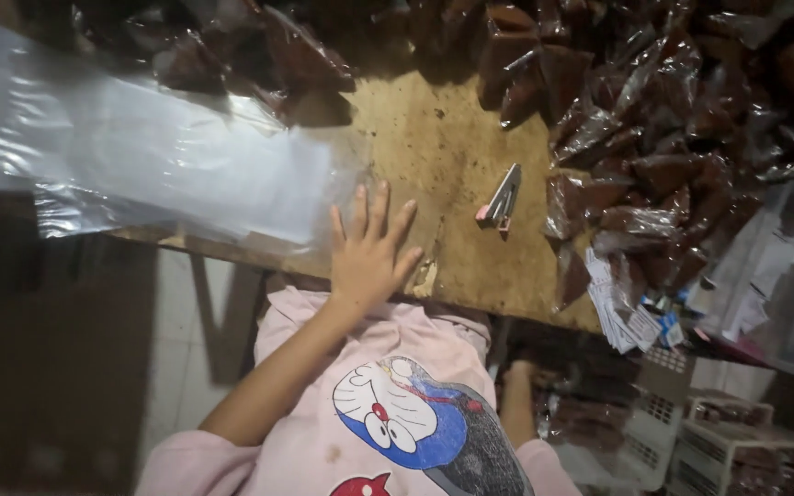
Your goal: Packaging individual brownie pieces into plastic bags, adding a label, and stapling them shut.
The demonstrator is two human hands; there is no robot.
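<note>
the left hand lies flat on the wooden bench, palm down, fingers spread open and gripping nothing. the fingertips touch the near edge of a stack of clear plastic bags, which spreads away from the hand toward the bench's left end and hangs a little over the front edge. the plastic is thin, glossy and see-through, long and flat, catching pale streaks of light, with its corner by the hand lying wrinkled against the wood.

the right hand is down below the bench edge, to the right of the left hand; it is dim and partly hidden, so whether its fingers are open or closed cannot be told.

the bench top is worn brown board, stained and dusty. just right of the left hand, apart from it, a small grey and pink stapler rests on the wood. beyond the stapler, a heap of packets of dark brown goods in shiny wrapping fills the far and right side of the bench. near the bench's right front corner sits a bundle of small printed paper labels. below that corner stand white plastic baskets with more dark packets in them. the person wears a pink shirt with a blue and white cartoon figure on it.
</note>
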